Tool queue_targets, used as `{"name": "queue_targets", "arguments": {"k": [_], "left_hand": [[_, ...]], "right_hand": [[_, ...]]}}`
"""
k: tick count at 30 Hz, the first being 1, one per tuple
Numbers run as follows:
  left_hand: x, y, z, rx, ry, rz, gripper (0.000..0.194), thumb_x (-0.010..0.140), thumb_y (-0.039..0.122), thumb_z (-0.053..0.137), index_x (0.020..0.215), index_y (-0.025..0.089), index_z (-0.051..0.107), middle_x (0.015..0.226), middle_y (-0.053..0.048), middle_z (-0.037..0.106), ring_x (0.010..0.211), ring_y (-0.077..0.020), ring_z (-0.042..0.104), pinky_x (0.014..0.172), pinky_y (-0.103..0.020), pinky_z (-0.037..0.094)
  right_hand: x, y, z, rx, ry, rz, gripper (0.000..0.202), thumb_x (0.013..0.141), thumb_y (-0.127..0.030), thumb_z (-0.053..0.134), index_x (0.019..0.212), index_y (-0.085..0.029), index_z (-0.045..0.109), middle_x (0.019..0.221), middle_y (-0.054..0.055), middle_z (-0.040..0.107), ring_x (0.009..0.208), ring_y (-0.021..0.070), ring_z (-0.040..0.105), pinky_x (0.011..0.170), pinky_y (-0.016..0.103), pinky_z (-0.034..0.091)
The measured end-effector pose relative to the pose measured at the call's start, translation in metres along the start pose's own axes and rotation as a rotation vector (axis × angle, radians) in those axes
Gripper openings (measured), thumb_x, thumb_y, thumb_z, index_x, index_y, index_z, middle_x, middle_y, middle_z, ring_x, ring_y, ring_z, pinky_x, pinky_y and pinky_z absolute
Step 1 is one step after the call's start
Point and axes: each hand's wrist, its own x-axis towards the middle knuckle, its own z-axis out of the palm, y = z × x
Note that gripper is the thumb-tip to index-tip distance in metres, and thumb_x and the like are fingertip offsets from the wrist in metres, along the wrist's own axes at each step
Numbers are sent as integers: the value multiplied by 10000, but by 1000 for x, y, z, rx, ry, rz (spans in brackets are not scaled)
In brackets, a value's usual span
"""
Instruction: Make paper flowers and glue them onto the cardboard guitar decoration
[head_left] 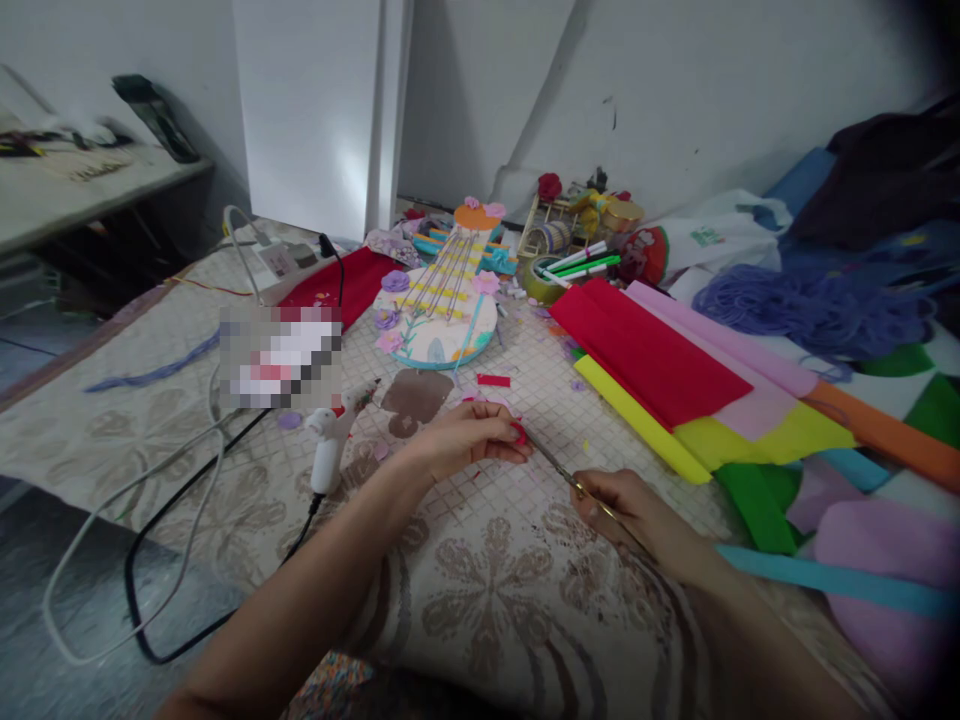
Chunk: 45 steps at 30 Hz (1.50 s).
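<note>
Between the fingertips of my left hand (480,436) is a small red piece (518,432). My right hand (616,508) is closed around long gold-handled scissors (559,466), whose tip reaches the red piece. A red strip (493,380) lies on the patterned cloth just beyond my left hand. Farther back rests a guitar-shaped craft (439,315) with paper flowers and strings. Left of my left hand stands a white glue gun (328,455) with a black cord.
Red sheets (652,350), a yellow roll (645,420) and other coloured sheets spread at the right, with purple yarn (810,305) behind. Markers (581,265) lie on a tape roll at the back. Looped cables (131,590) hang over the table's left edge.
</note>
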Motion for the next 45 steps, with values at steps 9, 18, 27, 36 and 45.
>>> {"name": "queue_targets", "arguments": {"k": [9, 18, 27, 36, 45], "left_hand": [[1, 0, -1, -4, -13, -2, 147, 616, 179, 692, 651, 101, 571, 683, -51, 669, 649, -119, 637, 715, -261, 503], [1, 0, -1, -11, -16, -3, 143, 624, 175, 690, 655, 102, 571, 681, -55, 667, 678, -129, 645, 714, -262, 502], [0, 0, 1, 3, -19, -19, 109, 632, 166, 665, 647, 102, 578, 684, -56, 671, 654, -115, 636, 721, -262, 499], [-1, 1, 2, 26, -9, -19, 89, 619, 149, 652, 632, 105, 576, 672, -48, 661, 651, -114, 631, 696, -249, 501], [0, 0, 1, 8, -11, -17, 79, 613, 139, 650, 640, 102, 585, 669, -48, 662, 638, -117, 635, 675, -245, 508]], "right_hand": [[0, 3, 0, -12, 3, 0, 515, 847, -641, 335, 593, -193, 354, 544, -40, 322, 525, 103, 288, 478, 242, 202], [-3, 4, 5, 186, -27, 92, 473, 835, -621, 391, 622, -199, 368, 520, -53, 322, 478, 91, 287, 453, 232, 225], [-2, 3, 2, 162, -23, 83, 491, 797, -637, 443, 594, -196, 378, 520, -41, 331, 476, 91, 284, 421, 231, 220], [-1, 5, 0, 63, -20, 33, 520, 810, -659, 392, 586, -190, 378, 527, -45, 311, 488, 88, 256, 434, 234, 181], [-2, 5, 0, 68, -18, 56, 518, 821, -653, 380, 583, -193, 388, 513, -46, 308, 473, 88, 246, 428, 234, 174]]}}
